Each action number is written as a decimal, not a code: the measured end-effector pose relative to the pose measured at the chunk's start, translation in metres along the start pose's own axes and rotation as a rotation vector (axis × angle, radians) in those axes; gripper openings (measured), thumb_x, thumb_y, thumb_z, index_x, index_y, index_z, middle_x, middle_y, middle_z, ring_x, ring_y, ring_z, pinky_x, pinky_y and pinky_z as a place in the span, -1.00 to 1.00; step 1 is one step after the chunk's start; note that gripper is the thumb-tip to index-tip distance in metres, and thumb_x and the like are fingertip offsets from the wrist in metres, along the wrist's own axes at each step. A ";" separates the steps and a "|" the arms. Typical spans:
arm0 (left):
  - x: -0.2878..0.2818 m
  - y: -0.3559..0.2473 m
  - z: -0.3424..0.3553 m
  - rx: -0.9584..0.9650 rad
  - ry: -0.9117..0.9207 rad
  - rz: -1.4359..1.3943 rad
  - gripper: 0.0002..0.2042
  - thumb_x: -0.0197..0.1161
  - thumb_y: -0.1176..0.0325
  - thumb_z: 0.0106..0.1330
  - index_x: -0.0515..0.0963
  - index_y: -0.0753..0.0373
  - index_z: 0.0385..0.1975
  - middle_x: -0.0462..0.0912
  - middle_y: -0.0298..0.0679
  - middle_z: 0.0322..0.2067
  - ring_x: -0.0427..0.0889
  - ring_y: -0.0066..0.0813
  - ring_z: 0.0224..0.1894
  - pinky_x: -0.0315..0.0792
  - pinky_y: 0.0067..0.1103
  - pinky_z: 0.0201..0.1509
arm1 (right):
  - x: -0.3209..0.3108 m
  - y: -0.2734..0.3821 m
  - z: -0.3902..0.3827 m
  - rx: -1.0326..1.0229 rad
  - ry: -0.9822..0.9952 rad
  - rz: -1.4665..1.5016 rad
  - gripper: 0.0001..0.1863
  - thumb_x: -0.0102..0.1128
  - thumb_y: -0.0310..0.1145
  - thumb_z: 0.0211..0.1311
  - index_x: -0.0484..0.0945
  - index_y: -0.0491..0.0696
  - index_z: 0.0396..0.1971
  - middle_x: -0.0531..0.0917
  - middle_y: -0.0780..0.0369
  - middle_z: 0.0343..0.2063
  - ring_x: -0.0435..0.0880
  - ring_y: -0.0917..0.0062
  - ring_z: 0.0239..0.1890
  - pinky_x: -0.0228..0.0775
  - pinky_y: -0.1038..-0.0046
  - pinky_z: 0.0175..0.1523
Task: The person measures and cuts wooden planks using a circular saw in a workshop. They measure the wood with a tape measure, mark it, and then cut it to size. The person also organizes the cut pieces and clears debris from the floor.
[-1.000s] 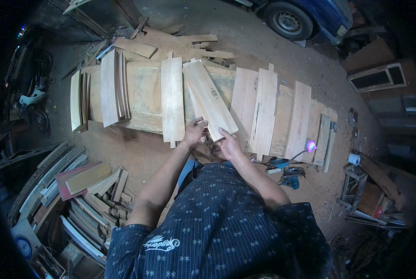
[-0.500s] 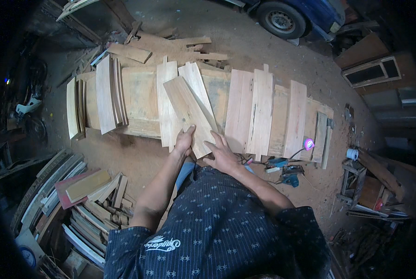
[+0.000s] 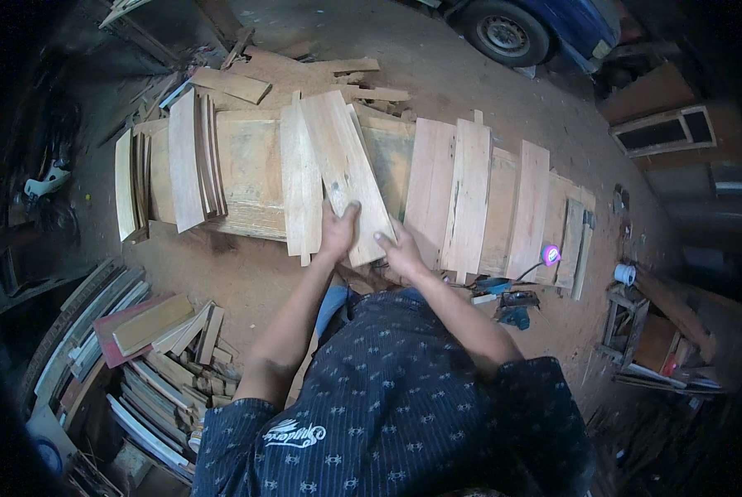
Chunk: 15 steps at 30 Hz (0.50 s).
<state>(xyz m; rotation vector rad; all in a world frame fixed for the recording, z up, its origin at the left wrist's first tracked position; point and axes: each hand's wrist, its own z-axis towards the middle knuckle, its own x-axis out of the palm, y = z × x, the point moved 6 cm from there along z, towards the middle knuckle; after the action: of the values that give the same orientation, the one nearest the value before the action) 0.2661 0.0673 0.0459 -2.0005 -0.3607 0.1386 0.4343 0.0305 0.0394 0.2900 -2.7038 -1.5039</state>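
Note:
A pale wooden board slants across the middle of the long workbench, its near end between my hands. My left hand grips its left edge, thumb on the upper face. On the opposite edge, my right hand holds it near the lower corner, thumb on top and fingers mostly hidden beneath. Partly under this board, at its left, lies another light plank. To the right, a pinkish board and a paler one lie side by side across the bench.
Standing boards lean together at the bench's left. A pink tape measure sits at its right, near a teal power tool on the ground. Scrap wood is piled at lower left. A blue vehicle's wheel stands beyond.
The board has moved away from me and stands more nearly straight, covering most of the plank behind it. Both hands have moved with it, still gripping its near end.

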 end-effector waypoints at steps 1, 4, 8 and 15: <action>-0.003 0.009 0.008 -0.020 0.005 0.015 -0.42 0.29 0.36 0.38 0.25 0.49 0.31 0.58 0.07 0.14 0.60 -0.22 0.12 0.47 -0.41 0.23 | 0.001 0.015 0.002 0.041 -0.003 0.035 -0.44 0.22 -0.34 0.42 0.35 -0.19 0.34 0.66 0.05 0.07 0.62 0.37 0.12 0.41 0.35 0.25; -0.007 0.034 0.028 -0.151 0.072 0.155 -0.37 0.24 0.35 0.41 0.18 0.50 0.37 0.56 0.09 0.15 0.58 -0.21 0.14 0.44 -0.42 0.26 | -0.001 0.015 0.025 0.042 -0.058 -0.093 -0.39 0.12 -0.33 0.48 0.22 -0.13 0.46 0.55 -0.01 0.23 0.49 0.28 0.29 0.28 0.36 0.38; -0.020 0.100 0.040 -0.112 0.131 0.195 -0.38 0.22 0.38 0.39 0.20 0.52 0.38 0.59 0.10 0.11 0.61 -0.17 0.10 0.46 -0.41 0.23 | 0.002 -0.049 0.045 0.002 -0.128 -0.168 -0.38 0.09 -0.36 0.49 0.19 -0.20 0.46 0.45 -0.08 0.33 0.37 0.22 0.42 0.14 0.36 0.48; -0.017 0.110 0.047 -0.166 0.098 0.431 -0.26 0.32 0.20 0.34 0.22 0.64 0.33 0.59 0.22 0.11 0.65 -0.14 0.08 0.52 -0.41 0.17 | -0.016 -0.048 0.055 0.053 -0.013 -0.559 -0.36 0.30 -0.21 0.28 0.44 -0.14 0.32 0.56 -0.09 0.21 0.51 0.12 0.29 0.30 0.30 0.40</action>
<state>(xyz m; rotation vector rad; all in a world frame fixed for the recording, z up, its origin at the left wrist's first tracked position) 0.2587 0.0575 -0.0745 -2.2166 0.1312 0.2876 0.4506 0.0550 -0.0291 1.1182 -2.8143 -1.5302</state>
